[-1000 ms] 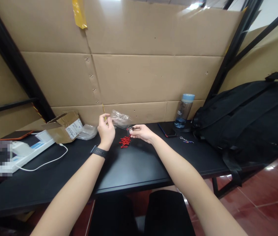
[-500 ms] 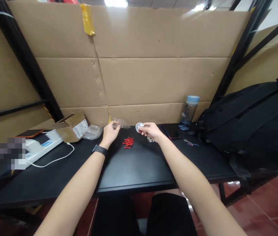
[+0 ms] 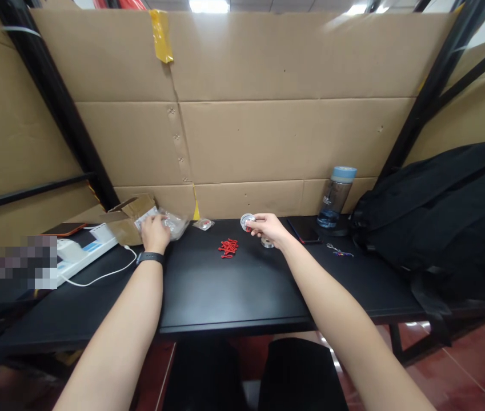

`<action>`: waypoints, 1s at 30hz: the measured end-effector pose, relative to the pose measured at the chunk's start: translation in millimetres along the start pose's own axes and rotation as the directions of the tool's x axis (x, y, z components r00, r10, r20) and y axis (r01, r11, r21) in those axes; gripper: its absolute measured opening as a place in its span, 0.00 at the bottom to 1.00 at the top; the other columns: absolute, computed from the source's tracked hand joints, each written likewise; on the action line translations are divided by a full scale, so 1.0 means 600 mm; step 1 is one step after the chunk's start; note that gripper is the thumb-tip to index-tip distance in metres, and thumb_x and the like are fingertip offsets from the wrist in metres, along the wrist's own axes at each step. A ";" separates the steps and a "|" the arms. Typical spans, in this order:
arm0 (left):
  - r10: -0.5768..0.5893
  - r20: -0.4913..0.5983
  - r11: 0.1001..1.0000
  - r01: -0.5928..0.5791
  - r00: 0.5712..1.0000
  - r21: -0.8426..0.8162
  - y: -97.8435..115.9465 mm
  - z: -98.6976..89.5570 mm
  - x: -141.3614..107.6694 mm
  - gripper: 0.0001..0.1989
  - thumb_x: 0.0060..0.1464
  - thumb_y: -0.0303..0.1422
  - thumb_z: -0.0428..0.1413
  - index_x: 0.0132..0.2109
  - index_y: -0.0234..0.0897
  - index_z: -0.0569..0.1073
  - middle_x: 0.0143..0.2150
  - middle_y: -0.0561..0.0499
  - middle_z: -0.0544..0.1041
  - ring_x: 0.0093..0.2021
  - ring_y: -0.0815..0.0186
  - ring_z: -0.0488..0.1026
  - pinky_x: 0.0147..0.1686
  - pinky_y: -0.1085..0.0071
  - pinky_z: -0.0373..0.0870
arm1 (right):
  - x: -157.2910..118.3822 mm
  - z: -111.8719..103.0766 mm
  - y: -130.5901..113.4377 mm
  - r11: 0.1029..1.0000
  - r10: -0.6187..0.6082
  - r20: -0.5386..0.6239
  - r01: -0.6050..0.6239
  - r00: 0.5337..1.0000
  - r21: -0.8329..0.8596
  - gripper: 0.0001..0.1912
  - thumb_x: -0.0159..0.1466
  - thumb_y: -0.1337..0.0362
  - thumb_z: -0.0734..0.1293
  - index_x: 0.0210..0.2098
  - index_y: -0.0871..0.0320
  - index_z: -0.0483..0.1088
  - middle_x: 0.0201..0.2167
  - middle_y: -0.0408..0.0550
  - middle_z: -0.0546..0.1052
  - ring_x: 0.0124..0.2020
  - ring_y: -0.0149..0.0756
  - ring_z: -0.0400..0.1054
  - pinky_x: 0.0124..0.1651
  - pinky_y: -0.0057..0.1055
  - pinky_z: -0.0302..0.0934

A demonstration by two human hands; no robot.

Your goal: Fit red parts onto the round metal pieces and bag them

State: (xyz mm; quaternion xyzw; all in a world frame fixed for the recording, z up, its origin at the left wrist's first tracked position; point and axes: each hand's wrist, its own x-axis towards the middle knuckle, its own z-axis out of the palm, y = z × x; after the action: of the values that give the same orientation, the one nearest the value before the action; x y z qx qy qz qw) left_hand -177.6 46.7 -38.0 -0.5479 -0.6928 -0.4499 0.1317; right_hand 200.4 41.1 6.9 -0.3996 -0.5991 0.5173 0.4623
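Observation:
My left hand (image 3: 155, 231) is at the back left, beside the open cardboard box (image 3: 127, 228). Its fingers are curled on a crumpled clear plastic bag (image 3: 176, 224), partly hidden by the hand. Between the thumb and fingers of my right hand (image 3: 268, 227) is a round silver disc (image 3: 247, 220), raised above the table, with something red at the thumb. Under that hand a second round silver piece (image 3: 267, 244) lies on the table, partly covered. A small pile of red cord loops (image 3: 228, 248) lies between my hands. Behind it rests a small clear packet (image 3: 203, 224) with something red inside.
On the right are a water bottle (image 3: 336, 197), a dark phone (image 3: 305, 230), a small keychain strap (image 3: 340, 251) and a large black backpack (image 3: 448, 228). A white power strip (image 3: 83, 260) with a cable (image 3: 100, 281) lies left. Cardboard panels (image 3: 242, 142) wall off the table's back.
My left hand has moved left from the table's back middle to beside the box, and clear plastic has gone with it. My right hand still holds the silver disc in nearly the same place.

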 end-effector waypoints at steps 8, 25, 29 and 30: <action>0.004 -0.111 0.993 0.010 0.994 0.122 0.084 -0.021 -0.011 0.23 0.51 0.27 0.56 0.56 0.36 0.70 0.64 0.34 0.63 0.61 0.40 0.60 0.57 0.42 0.58 | -0.004 0.005 -0.001 0.998 0.017 -0.001 -0.017 1.000 -0.054 0.13 0.56 0.64 0.77 0.38 0.61 0.75 0.25 0.49 0.80 0.17 0.24 0.64 0.13 0.18 0.46; 0.568 0.221 0.757 -0.398 0.793 -0.518 0.278 0.026 -0.129 0.06 0.59 0.35 0.59 0.42 0.39 0.76 0.38 0.48 0.78 0.39 0.61 0.76 0.43 0.65 0.72 | -0.003 0.039 0.024 0.986 0.087 0.039 -0.091 0.995 0.137 0.14 0.60 0.61 0.75 0.37 0.56 0.66 0.29 0.46 0.80 0.28 0.32 0.76 0.30 0.26 0.71; 0.545 0.193 0.757 -0.380 0.816 -0.531 0.279 0.021 -0.127 0.07 0.59 0.34 0.58 0.44 0.39 0.75 0.41 0.48 0.77 0.43 0.61 0.75 0.43 0.66 0.72 | -0.002 0.043 0.024 0.975 0.019 0.073 -0.035 0.997 0.219 0.17 0.60 0.63 0.75 0.45 0.54 0.69 0.35 0.45 0.80 0.30 0.30 0.74 0.32 0.25 0.70; 0.522 0.191 0.756 -0.348 0.831 -0.554 0.279 0.022 -0.126 0.09 0.58 0.33 0.58 0.46 0.39 0.75 0.44 0.47 0.76 0.43 0.62 0.75 0.42 0.67 0.72 | -0.001 0.043 0.025 0.973 0.021 0.079 -0.039 0.997 0.229 0.15 0.60 0.63 0.75 0.45 0.54 0.70 0.35 0.46 0.80 0.30 0.30 0.74 0.32 0.25 0.70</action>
State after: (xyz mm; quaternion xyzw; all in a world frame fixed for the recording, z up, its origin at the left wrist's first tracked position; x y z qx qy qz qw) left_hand 1.3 7.4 -16.4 -0.7788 -0.4159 -0.4685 -0.0306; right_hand 175.6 36.1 -8.7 -0.3323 -0.5460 0.6050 0.4747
